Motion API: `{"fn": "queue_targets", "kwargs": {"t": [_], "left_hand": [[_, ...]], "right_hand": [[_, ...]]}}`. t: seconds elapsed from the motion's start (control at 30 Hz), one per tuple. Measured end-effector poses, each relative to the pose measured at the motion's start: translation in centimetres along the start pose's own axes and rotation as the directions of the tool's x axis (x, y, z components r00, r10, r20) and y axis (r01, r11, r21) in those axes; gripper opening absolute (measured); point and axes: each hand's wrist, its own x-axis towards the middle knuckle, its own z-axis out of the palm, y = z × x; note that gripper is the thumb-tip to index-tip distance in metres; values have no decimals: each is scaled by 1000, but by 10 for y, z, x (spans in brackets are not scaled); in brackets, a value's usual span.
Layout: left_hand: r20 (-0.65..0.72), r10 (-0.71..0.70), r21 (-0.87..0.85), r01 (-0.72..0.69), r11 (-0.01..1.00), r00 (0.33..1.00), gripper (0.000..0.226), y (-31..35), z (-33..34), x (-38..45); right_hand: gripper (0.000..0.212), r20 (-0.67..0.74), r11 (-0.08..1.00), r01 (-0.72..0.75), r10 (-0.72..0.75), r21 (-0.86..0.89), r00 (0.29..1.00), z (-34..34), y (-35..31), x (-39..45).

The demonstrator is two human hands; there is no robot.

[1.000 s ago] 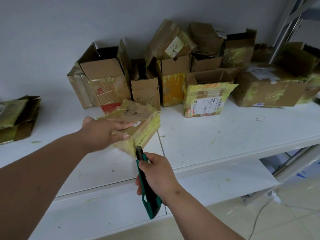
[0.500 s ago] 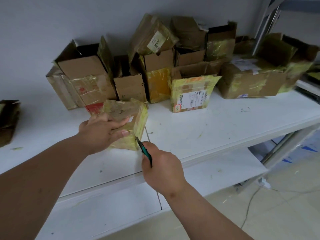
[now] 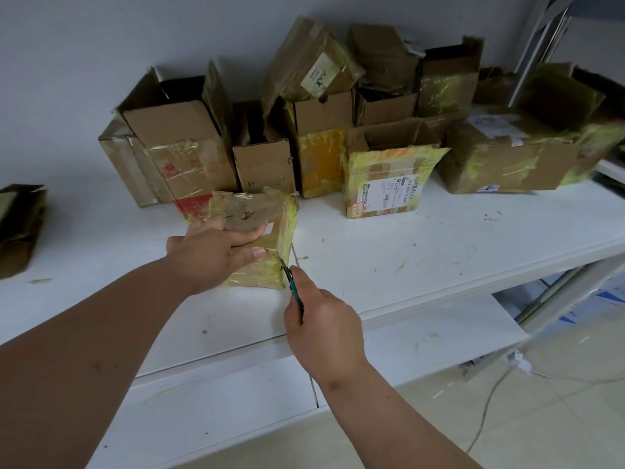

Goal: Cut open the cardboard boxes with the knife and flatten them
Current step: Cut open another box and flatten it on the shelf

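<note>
You hold a green-handled knife (image 3: 293, 286) against a brown box (image 3: 258, 238) wrapped in yellowish tape. At frame centre, another box (image 3: 385, 184) shows yellow tape and a white label. The shelf (image 3: 439, 252) is white.

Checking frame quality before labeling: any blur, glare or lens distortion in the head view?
Head view: strong wide-angle bowing, the table edge curves. Lighting is soft and even, shadows faint. Mild glare on the yellow tape of the taped box under the left hand. Slight motion softness; the knife in the right hand is small, its blade hard to make out. Corners are dimmer.
</note>
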Motion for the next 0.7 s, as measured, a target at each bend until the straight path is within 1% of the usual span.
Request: {"fn": "queue_targets", "kwargs": {"t": [0.13,0.2,0.33,0.47,0.57,0.63,0.7], "left_hand": [[-28,-18,-27,18,999,999,41,4,4,1],[-30,-21,-38,20,999,999,40,4,5,1],[-17,-12,-60,11,998,1000,40,4,5,2],[-9,-7,-38,7,999,1000,40,3,5,5],[-4,-8,-23,8,1000,1000,41,3,4,6],[3,-10,-28,10,1000,1000,41,3,4,6],[11,-12,-26,12,1000,1000,42,3,4,7]], "right_hand": [[54,96,997,-38,43,-62,994,-7,3,5],[50,162,990,-48,69,-131,984,-11,1,11],[37,233,969,-8,67,-245,970,-18,-2,19],[20,294,963,15,67,-270,953,-25,-4,24],[6,303,957,29,62,-287,951,-28,-7,25],[7,309,957,26,68,-290,949,-28,-6,25],[9,342,968,-10,99,-251,935,-29,-4,27]]}}
